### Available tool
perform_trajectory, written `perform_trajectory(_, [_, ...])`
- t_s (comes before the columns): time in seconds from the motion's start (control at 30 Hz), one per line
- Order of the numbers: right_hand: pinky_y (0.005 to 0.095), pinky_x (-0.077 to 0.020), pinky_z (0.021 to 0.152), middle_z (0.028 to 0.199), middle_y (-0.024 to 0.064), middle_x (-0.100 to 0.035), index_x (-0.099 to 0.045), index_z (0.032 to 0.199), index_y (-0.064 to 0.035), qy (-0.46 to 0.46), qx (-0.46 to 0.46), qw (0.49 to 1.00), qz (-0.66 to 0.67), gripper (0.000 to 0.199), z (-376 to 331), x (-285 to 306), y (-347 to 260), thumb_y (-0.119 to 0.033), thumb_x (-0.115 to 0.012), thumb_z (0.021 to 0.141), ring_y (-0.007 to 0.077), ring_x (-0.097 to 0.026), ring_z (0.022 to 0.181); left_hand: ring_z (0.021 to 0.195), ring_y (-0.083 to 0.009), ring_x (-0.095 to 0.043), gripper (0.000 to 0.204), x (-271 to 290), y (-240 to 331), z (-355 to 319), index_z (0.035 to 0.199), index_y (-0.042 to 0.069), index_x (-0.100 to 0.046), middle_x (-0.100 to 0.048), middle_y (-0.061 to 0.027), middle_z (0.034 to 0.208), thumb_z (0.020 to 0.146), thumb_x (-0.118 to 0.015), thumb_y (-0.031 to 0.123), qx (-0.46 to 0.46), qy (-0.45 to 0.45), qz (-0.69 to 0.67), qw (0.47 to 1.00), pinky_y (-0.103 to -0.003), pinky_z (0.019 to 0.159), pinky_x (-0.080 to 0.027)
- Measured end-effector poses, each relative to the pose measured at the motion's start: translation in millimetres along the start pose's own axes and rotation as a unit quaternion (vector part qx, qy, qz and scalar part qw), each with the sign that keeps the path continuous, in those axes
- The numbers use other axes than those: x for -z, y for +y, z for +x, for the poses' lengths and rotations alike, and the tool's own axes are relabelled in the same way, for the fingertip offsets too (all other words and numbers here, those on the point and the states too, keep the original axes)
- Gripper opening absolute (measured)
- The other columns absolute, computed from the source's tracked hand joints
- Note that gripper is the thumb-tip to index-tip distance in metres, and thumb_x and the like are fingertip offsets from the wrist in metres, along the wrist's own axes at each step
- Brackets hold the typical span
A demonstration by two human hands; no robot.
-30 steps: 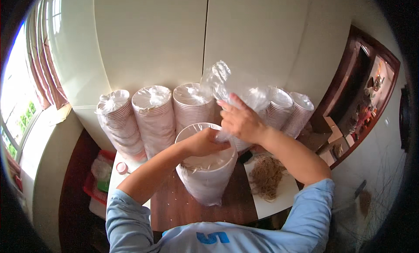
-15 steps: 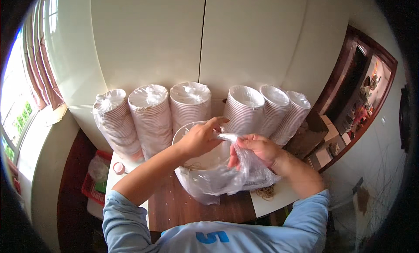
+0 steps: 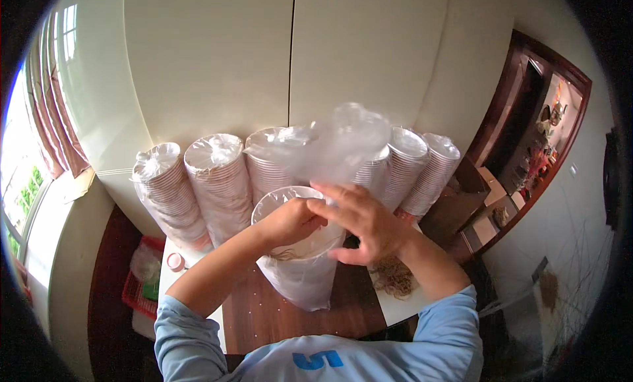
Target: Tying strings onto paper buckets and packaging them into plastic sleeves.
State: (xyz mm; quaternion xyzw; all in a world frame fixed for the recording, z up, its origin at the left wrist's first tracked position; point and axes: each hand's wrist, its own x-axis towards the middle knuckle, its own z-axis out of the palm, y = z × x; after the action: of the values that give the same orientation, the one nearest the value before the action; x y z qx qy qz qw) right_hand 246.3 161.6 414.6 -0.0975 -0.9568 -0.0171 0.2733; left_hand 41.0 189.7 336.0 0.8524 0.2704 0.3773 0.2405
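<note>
In the middle stands a white paper bucket stack [image 3: 297, 280] wrapped in clear plastic, its round mouth facing up. My left hand [image 3: 290, 222] is closed over that mouth, pinching the gathered neck of the plastic bag [image 3: 339, 141]; its fingertips are partly hidden behind my right hand. The loose part of the bag billows up on the far side, smeared by motion. With fingers apart, my right hand [image 3: 372, 227] lies against the left fingers, its thumb near the rim. Tan strands [image 3: 287, 254] show at the rim's near side.
Behind stand several wrapped bucket stacks [image 3: 214, 184] along a pale cabinet [image 3: 211, 65]. A heap of tan rubber bands [image 3: 393, 278] lies right on the brown and white table [image 3: 264, 323]. A small pink-lidded jar [image 3: 175, 261] and red basket [image 3: 135, 293] are at left, a cardboard box [image 3: 455, 197] at right.
The bag's loose part has swung from the near right up to the far side. My right hand has let go of it and spread its fingers. The rubber band heap is more exposed.
</note>
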Motion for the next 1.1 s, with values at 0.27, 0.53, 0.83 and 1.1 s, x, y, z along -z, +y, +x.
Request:
perform_trajectory(0.27, [0.0463,-0.0273,0.108,0.077,0.0042,-0.057,-0.05,0.122,-0.0043,-0.034,0.067,0.92,-0.384,0.04,-12.7,-13.5,15.8,-0.011,-0.05,0.083,0.0227,-0.059,0.086,0.084,-0.0293,-0.063,0.021,7.2,14.6,6.7,0.099,-0.002,-0.059,-0.064,-0.0176,0.092,0.079,-0.062,0.004,0.013,-0.064,0.048,0.997,-0.037,0.074,-0.049])
perform_trajectory(0.53, [0.035,-0.0462,0.069,0.069,0.0105,-0.062,-0.058,0.09,-0.001,-0.07,-0.301,0.951,-0.003,0.015,-33.1,-8.8,2.2,-0.015,-0.058,0.084,0.0252,-0.061,0.064,0.077,-0.0341,-0.061,0.025,4.6,17.8,4.8,0.105,0.001,-0.061,-0.064,-0.0174,0.088,0.08,-0.06,0.005,-0.004,-0.013,0.003,1.0,-0.039,0.072,-0.05])
perform_trajectory(0.83, [0.029,-0.0497,0.066,0.08,0.0136,-0.064,-0.056,0.098,0.0016,-0.027,-0.44,0.564,0.699,0.03,-49.2,-32.0,1.3,-0.025,-0.043,0.097,0.0207,-0.064,0.072,0.095,-0.0299,-0.06,0.032,18.7,41.7,7.7,0.106,0.005,-0.062,-0.063,-0.0146,0.098,0.076,-0.069,0.007,-0.05,0.042,0.073,0.995,-0.038,0.083,-0.048])
perform_trajectory(1.1, [0.0343,-0.0513,0.073,0.085,0.0171,-0.065,-0.057,0.105,0.0017,0.066,-0.416,0.533,0.734,0.038,-35.7,-63.8,-43.6,-0.032,-0.04,0.097,0.025,-0.064,0.075,0.055,-0.0091,-0.051,0.037,46.1,104.8,-13.7,0.091,0.0,-0.069,-0.064,-0.0035,0.075,0.094,-0.05,0.032,0.328,-0.101,-0.144,0.928,-0.024,0.052,-0.044])
